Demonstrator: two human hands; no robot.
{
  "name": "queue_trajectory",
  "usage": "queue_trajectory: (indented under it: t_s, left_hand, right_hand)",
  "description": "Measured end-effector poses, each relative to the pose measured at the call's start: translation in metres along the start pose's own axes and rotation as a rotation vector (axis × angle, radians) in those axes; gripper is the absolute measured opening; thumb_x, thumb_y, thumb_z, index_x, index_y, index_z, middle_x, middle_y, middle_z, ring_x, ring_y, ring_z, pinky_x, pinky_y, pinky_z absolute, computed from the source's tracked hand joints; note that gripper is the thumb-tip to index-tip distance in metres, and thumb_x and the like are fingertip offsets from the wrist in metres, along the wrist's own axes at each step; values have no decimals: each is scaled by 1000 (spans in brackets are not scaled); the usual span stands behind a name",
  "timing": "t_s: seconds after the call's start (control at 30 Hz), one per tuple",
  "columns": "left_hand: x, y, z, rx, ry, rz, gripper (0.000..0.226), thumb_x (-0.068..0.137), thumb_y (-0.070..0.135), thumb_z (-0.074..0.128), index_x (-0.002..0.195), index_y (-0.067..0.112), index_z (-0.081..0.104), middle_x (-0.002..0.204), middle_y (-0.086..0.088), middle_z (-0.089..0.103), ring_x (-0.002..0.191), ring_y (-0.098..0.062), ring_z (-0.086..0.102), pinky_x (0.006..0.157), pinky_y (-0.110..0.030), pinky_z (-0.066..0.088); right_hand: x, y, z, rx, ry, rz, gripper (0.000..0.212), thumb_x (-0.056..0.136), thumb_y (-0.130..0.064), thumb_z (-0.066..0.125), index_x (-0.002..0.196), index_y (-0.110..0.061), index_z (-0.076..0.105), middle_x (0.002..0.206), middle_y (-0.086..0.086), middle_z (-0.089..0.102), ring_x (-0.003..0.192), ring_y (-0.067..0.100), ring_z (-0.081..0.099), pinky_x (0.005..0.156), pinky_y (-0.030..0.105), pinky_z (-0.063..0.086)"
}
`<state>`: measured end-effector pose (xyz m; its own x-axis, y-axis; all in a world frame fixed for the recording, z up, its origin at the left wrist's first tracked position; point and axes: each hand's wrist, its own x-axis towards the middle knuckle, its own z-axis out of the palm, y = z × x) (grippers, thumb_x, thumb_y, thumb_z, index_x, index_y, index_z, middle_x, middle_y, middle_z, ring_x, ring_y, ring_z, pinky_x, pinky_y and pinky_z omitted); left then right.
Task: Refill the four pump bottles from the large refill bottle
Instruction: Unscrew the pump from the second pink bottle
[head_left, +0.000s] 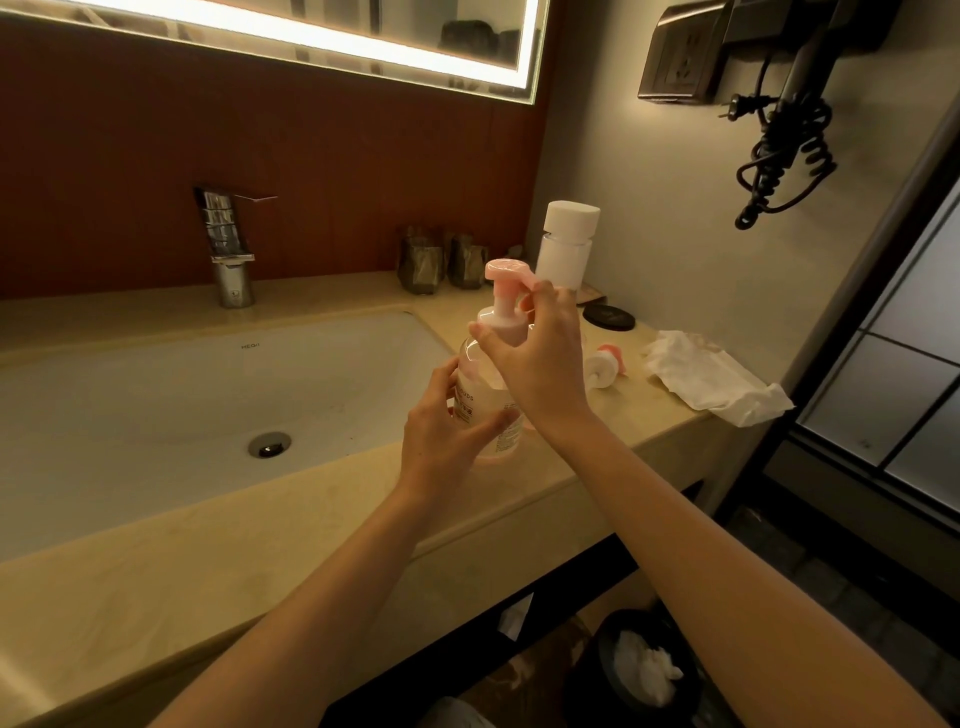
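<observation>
The clear plastic pump bottle (478, 387), probably slippery, is gripped round its body by the left hand (441, 441), its pink collar (498, 321) by the right hand (540, 364).

The room is lit dimly, and a warm yellow tint is laid over everything. Most light is given by the bright strip (322, 44) round the mirror at the far top, which is washed out to plain white. Soft shine is seen on the sink (130, 395) and the metal tap (228, 244). The space under the tabletop (156, 571), near right, is left in deep shadow. The pump bottle (475, 389) is slightly blurred. Straight lines are bent near the edges.
</observation>
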<state>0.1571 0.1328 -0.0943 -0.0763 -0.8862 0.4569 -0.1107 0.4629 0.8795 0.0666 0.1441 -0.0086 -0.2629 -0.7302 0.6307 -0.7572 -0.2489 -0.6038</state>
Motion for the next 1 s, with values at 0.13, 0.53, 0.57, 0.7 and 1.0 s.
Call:
queue_trajectory:
  t_s: [0.13,0.53,0.57,0.7,1.0]
  left_hand:
    - [0,0,0,13,6,13,70,68,30,80,128,27,44,105,15,57,97,-2,57,77,-16,49]
    - [-1,2,0,21,-4,12,70,69,31,78,129,26,42,109,10,57,100,-9,58,82,-24,52]
    - [0,2,0,21,-5,11,69,69,31,79,127,29,42,108,10,57,99,-9,58,82,-24,52]
    - [-1,3,-1,23,-11,12,71,69,30,78,130,26,42,110,9,57,100,-8,57,80,-19,50]
    - [-3,5,0,12,-11,7,69,69,29,78,128,28,40,107,14,55,96,-3,56,75,-10,48]
  right_hand:
    - [-3,-2,-2,78,-15,-4,50,82,-22,66,127,-9,47,121,7,57,108,17,52,85,16,36]
    - [-4,-1,-2,41,-14,21,54,81,-29,69,126,-11,48,125,6,54,111,17,52,83,10,36]
    - [-3,-2,-3,58,-26,22,52,81,-25,69,127,-11,48,126,6,55,110,15,53,79,5,35]
    - [-3,-2,-4,139,-66,31,52,83,-18,66,130,-10,46,126,7,55,103,7,48,68,-5,34]
    - [-5,1,-2,67,-17,27,53,79,-26,71,124,-11,47,123,7,51,106,12,50,73,-1,33]
